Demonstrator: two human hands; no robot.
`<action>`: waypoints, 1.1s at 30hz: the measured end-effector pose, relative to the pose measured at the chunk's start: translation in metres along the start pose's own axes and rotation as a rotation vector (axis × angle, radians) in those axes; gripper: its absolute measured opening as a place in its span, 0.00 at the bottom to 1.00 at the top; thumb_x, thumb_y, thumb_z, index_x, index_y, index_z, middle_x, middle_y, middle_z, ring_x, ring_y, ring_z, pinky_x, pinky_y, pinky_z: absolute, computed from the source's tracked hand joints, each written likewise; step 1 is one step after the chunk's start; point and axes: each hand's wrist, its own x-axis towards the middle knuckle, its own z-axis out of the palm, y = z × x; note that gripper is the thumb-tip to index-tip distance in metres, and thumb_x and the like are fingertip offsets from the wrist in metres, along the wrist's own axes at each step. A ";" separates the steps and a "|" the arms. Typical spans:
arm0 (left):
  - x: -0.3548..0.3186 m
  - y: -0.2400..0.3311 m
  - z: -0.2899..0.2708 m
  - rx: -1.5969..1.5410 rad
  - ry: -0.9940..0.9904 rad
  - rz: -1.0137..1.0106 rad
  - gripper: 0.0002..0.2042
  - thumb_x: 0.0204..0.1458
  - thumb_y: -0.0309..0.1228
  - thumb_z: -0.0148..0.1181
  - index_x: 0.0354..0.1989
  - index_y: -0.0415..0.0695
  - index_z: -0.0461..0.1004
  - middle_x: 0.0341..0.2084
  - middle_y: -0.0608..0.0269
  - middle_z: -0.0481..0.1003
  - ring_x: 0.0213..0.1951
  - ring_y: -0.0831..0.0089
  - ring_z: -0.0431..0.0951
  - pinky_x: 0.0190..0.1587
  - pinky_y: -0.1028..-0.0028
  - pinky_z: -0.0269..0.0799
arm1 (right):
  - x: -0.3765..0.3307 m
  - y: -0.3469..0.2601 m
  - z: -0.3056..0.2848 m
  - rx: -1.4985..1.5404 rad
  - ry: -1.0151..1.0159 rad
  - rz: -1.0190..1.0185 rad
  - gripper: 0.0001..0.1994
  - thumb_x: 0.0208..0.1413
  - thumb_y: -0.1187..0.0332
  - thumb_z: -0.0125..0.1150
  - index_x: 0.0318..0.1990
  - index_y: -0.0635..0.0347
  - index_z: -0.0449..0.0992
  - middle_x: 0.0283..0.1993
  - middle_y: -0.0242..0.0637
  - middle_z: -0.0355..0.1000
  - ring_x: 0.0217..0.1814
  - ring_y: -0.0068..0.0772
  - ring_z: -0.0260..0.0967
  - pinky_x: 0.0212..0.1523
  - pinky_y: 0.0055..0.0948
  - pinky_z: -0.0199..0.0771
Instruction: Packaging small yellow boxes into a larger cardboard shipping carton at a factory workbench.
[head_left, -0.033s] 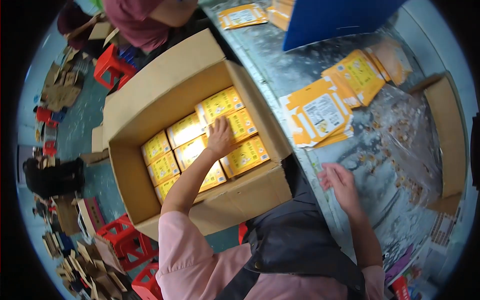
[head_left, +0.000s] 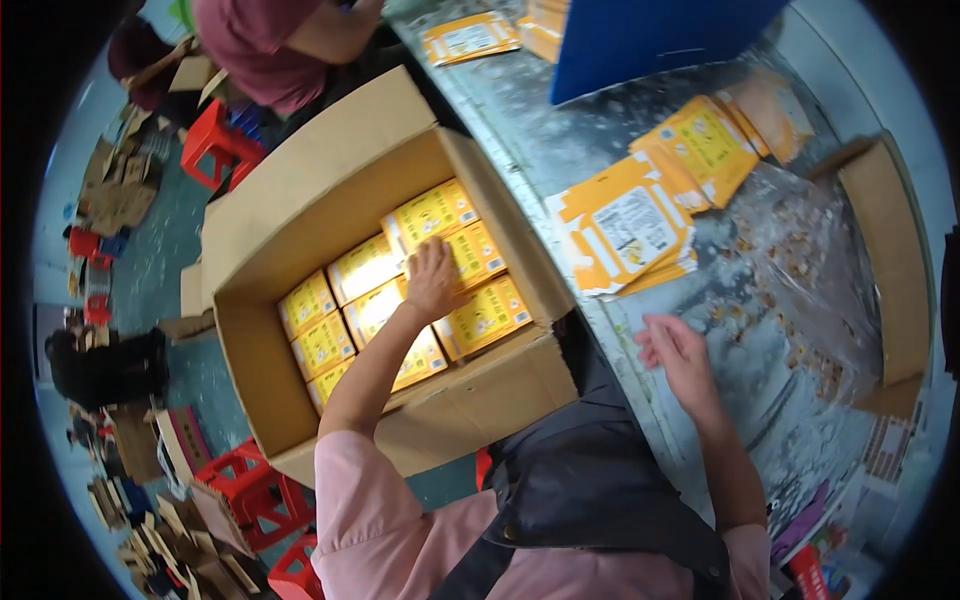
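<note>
The left hand (head_left: pixel 435 280) lay flat, fingers spread, pressing the yellow packs (head_left: pixel 478 318) level inside the carton (head_left: pixel 300 200). The right hand (head_left: pixel 678 352) hovered open and empty over the counter (head_left: pixel 560 150), near flattened sleeves (head_left: pixel 625 232).

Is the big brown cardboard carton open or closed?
Open: the big brown cardboard carton has its flaps spread, showing small yellow boxes inside, under the left hand.
</note>
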 end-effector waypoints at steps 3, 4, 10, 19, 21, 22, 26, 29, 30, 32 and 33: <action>0.009 0.007 -0.040 -0.091 0.366 -0.074 0.41 0.48 0.38 0.67 0.65 0.29 0.53 0.62 0.31 0.53 0.63 0.38 0.55 0.63 0.44 0.52 | 0.029 -0.011 -0.014 0.038 0.128 -0.023 0.17 0.67 0.63 0.52 0.53 0.69 0.71 0.41 0.41 0.75 0.34 0.23 0.72 0.34 0.22 0.74; 0.018 0.025 -0.071 -0.239 0.557 -0.080 0.31 0.50 0.29 0.63 0.62 0.31 0.60 0.60 0.35 0.58 0.60 0.41 0.60 0.63 0.47 0.55 | 0.038 -0.015 -0.017 0.099 0.171 0.005 0.17 0.67 0.62 0.52 0.53 0.69 0.71 0.41 0.41 0.75 0.34 0.24 0.72 0.35 0.22 0.75; 0.068 0.133 -0.156 -0.346 0.715 0.279 0.20 0.52 0.28 0.60 0.53 0.36 0.69 0.46 0.45 0.71 0.50 0.48 0.70 0.60 0.49 0.57 | 0.066 -0.006 -0.014 0.294 0.190 0.021 0.17 0.66 0.62 0.53 0.53 0.69 0.71 0.39 0.40 0.74 0.36 0.27 0.74 0.37 0.25 0.78; 0.113 0.191 -0.158 -0.538 0.299 0.106 0.17 0.55 0.35 0.57 0.44 0.32 0.74 0.41 0.42 0.75 0.45 0.49 0.75 0.51 0.56 0.69 | 0.071 -0.012 -0.008 0.312 0.146 0.023 0.12 0.63 0.65 0.54 0.45 0.66 0.75 0.38 0.36 0.75 0.36 0.23 0.73 0.37 0.23 0.76; 0.111 0.195 -0.154 -0.597 0.337 0.074 0.18 0.54 0.33 0.60 0.46 0.29 0.72 0.37 0.42 0.76 0.44 0.49 0.75 0.48 0.61 0.71 | 0.068 -0.021 -0.005 0.278 0.172 -0.020 0.12 0.62 0.64 0.56 0.44 0.64 0.76 0.38 0.33 0.75 0.36 0.20 0.71 0.36 0.21 0.74; 0.107 0.197 -0.150 -0.588 0.341 0.077 0.18 0.54 0.33 0.60 0.46 0.29 0.72 0.37 0.42 0.76 0.44 0.49 0.75 0.48 0.61 0.71 | 0.071 -0.018 -0.002 0.286 0.172 -0.028 0.12 0.62 0.64 0.56 0.44 0.64 0.76 0.38 0.33 0.75 0.36 0.20 0.71 0.36 0.21 0.74; 0.081 0.223 -0.159 -0.715 0.642 0.116 0.21 0.57 0.36 0.57 0.50 0.29 0.68 0.33 0.40 0.75 0.43 0.48 0.75 0.48 0.59 0.70 | 0.086 -0.008 0.009 0.328 0.429 -0.193 0.12 0.63 0.66 0.53 0.47 0.66 0.74 0.39 0.33 0.75 0.39 0.22 0.72 0.40 0.24 0.73; 0.039 0.249 -0.208 -0.935 0.516 0.072 0.20 0.60 0.38 0.53 0.48 0.29 0.68 0.33 0.41 0.74 0.40 0.50 0.76 0.46 0.60 0.71 | 0.053 -0.021 -0.007 0.375 0.439 -0.393 0.12 0.65 0.68 0.51 0.48 0.67 0.72 0.41 0.34 0.75 0.42 0.21 0.70 0.44 0.25 0.72; 0.024 0.254 -0.221 -1.102 0.339 -0.004 0.21 0.62 0.40 0.52 0.47 0.29 0.68 0.31 0.44 0.74 0.38 0.53 0.77 0.43 0.62 0.72 | 0.037 -0.024 -0.013 0.384 0.345 -0.451 0.11 0.65 0.69 0.50 0.48 0.68 0.72 0.43 0.34 0.75 0.44 0.20 0.69 0.45 0.26 0.71; 0.009 0.263 -0.220 -1.022 0.305 -0.043 0.20 0.64 0.42 0.49 0.43 0.32 0.67 0.28 0.50 0.74 0.31 0.62 0.76 0.37 0.65 0.72 | 0.019 -0.004 -0.029 0.163 0.284 -0.474 0.11 0.66 0.68 0.49 0.48 0.67 0.71 0.45 0.33 0.74 0.45 0.17 0.67 0.46 0.25 0.70; -0.004 0.274 -0.216 -1.083 0.387 0.009 0.19 0.65 0.42 0.49 0.42 0.33 0.67 0.27 0.52 0.73 0.30 0.65 0.74 0.35 0.66 0.71 | 0.007 0.006 -0.030 0.253 0.299 -0.485 0.11 0.67 0.67 0.48 0.46 0.66 0.70 0.43 0.35 0.74 0.43 0.20 0.68 0.45 0.27 0.71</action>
